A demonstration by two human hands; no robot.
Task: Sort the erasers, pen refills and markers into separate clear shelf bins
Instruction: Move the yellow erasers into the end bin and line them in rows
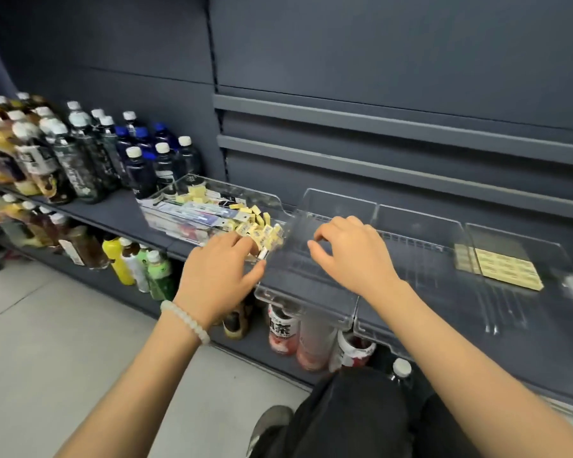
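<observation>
Reaching my left hand [220, 276], fingers curling onto erasers [262, 231], I keep my empty right hand [348, 252] loosely curled over the bin [311, 309].

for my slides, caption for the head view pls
Left hand reaches into mixed clear plastic bin of small yellow erasers; right hand hovers over empty bin.

erasers [262, 231] in leftmost bin [280, 206] — shelf [119, 216]

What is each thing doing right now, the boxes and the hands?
Mixed bin: full of erasers and pen packs.
Middle bin: empty.
Right bin: yellow erasers laid in neat rows.
Left hand: fingers in the loose erasers.
Right hand: curled over the middle bin, grip unclear.
</observation>
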